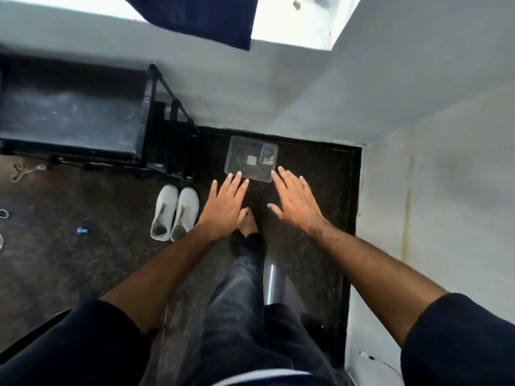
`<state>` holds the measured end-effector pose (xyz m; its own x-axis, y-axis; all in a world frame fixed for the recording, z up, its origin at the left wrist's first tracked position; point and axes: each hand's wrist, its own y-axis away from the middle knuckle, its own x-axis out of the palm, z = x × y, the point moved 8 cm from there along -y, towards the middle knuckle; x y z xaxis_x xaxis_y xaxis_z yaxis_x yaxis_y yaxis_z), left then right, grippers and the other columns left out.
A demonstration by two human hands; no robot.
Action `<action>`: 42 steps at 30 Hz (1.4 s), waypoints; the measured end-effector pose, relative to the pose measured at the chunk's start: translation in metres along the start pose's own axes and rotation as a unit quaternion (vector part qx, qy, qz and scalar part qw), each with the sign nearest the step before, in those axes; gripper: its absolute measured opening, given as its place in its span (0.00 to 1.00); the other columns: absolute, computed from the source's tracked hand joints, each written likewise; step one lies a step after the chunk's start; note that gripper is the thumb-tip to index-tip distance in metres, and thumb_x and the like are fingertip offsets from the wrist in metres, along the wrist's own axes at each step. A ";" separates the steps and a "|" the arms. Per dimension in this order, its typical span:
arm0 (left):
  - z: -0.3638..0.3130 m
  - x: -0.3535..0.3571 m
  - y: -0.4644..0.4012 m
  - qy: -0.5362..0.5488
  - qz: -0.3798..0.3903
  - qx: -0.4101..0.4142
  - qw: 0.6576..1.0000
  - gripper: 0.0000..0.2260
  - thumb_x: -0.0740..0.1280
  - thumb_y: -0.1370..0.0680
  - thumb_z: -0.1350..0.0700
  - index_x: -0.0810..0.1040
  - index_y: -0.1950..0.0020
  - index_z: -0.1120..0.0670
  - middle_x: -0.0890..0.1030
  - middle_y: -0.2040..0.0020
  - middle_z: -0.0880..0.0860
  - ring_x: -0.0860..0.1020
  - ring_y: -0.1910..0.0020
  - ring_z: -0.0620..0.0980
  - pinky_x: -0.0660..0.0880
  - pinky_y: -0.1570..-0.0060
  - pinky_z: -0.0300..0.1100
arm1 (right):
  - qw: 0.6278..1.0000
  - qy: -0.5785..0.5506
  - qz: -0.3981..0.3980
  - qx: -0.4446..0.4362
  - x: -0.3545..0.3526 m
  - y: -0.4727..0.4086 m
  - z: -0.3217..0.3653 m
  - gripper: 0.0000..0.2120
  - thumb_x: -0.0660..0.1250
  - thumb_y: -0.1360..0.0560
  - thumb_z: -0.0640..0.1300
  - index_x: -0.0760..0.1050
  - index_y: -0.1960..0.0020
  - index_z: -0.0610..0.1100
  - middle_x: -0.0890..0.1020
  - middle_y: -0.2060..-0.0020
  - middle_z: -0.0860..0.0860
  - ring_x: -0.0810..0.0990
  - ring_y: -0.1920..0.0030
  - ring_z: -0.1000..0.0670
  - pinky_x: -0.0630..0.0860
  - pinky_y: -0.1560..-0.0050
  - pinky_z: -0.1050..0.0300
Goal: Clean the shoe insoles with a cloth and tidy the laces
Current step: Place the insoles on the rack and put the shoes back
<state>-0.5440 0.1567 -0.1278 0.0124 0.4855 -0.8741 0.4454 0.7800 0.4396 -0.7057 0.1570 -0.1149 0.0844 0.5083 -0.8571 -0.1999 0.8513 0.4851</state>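
A dark speckled floor (83,260) fills the middle and left of the frame, with a black metal rack (75,118) at upper left against a pale wall (362,79). Below the rack's right end, left of centre, stands a pair of white shoes (175,213), side by side and touching, toes toward the rack, their openings dark and greyed inside. A clear plastic box (251,158) lies above centre. Both hands hover with fingers straight and spread, holding nothing: the left hand (226,208) just right of the shoes, the right hand (296,201) farther right, fingertips near the box.
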 end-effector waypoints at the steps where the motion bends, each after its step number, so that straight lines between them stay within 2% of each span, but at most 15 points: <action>1: 0.001 -0.007 0.018 0.007 -0.004 -0.006 1.000 0.35 0.65 0.21 0.47 0.55 0.19 0.55 0.53 0.18 0.57 0.52 0.19 0.56 0.53 0.24 0.62 | 1.000 -0.001 -0.004 0.000 -0.006 0.013 0.009 0.42 0.65 0.20 0.58 0.48 0.17 0.44 0.53 0.17 0.44 0.54 0.18 0.44 0.52 0.19 0.42; 5: 0.005 -0.026 0.092 0.015 -0.011 -0.045 0.999 0.34 0.63 0.20 0.47 0.52 0.18 0.54 0.49 0.17 0.56 0.48 0.18 0.55 0.50 0.22 0.60 | 0.999 -0.012 -0.044 -0.005 -0.023 0.062 0.049 0.42 0.65 0.20 0.59 0.48 0.17 0.44 0.53 0.17 0.45 0.53 0.18 0.44 0.51 0.19 0.41; 10: 0.011 -0.040 0.178 0.025 -0.012 -0.052 0.998 0.34 0.61 0.18 0.47 0.48 0.18 0.54 0.45 0.17 0.55 0.45 0.18 0.55 0.49 0.22 0.58 | 0.997 -0.044 -0.070 0.007 -0.030 0.123 0.095 0.40 0.65 0.20 0.59 0.49 0.17 0.46 0.54 0.18 0.46 0.53 0.18 0.45 0.52 0.18 0.41; 16: 0.047 -0.063 0.252 0.046 -0.031 -0.070 0.996 0.34 0.61 0.19 0.48 0.49 0.18 0.54 0.46 0.17 0.55 0.46 0.18 0.55 0.49 0.23 0.58 | 0.995 -0.056 -0.076 -0.021 -0.033 0.159 0.156 0.40 0.65 0.20 0.58 0.51 0.17 0.45 0.55 0.18 0.46 0.54 0.18 0.45 0.51 0.19 0.41; 26: 0.181 -0.065 0.302 0.116 -0.047 -0.102 0.987 0.33 0.63 0.20 0.49 0.53 0.18 0.53 0.51 0.17 0.53 0.48 0.18 0.54 0.50 0.23 0.59 | 0.997 -0.059 -0.034 -0.033 -0.007 0.118 0.270 0.39 0.62 0.19 0.58 0.49 0.17 0.45 0.52 0.17 0.46 0.52 0.18 0.44 0.49 0.19 0.41; 34: 0.317 -0.047 0.316 0.128 -0.003 -0.052 0.990 0.30 0.61 0.19 0.51 0.54 0.19 0.53 0.53 0.18 0.55 0.51 0.19 0.56 0.54 0.22 0.59 | 0.993 -0.112 -0.007 0.040 0.035 0.073 0.375 0.37 0.64 0.19 0.57 0.53 0.17 0.45 0.56 0.18 0.46 0.56 0.19 0.45 0.56 0.20 0.42; 40: 0.375 -0.014 0.309 0.135 0.055 -0.036 0.989 0.30 0.63 0.20 0.52 0.57 0.20 0.54 0.57 0.19 0.56 0.56 0.20 0.57 0.59 0.24 0.58 | 0.980 -0.177 -0.007 0.092 0.062 0.045 0.430 0.36 0.68 0.21 0.55 0.59 0.19 0.43 0.63 0.21 0.43 0.63 0.21 0.43 0.60 0.22 0.48; 42: 0.386 -0.005 0.299 0.146 0.057 -0.037 0.987 0.30 0.63 0.20 0.52 0.58 0.20 0.55 0.58 0.19 0.57 0.58 0.20 0.57 0.59 0.24 0.56 | 0.973 -0.205 0.003 0.104 0.076 0.036 0.439 0.35 0.68 0.22 0.54 0.60 0.20 0.43 0.64 0.21 0.44 0.64 0.22 0.43 0.63 0.24 0.47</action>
<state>-0.0657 0.2353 -0.0715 -0.2037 0.6563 -0.7265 0.3900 0.7350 0.5547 -0.2783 0.2829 -0.0864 0.4744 0.4862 -0.7339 -0.0031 0.8346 0.5509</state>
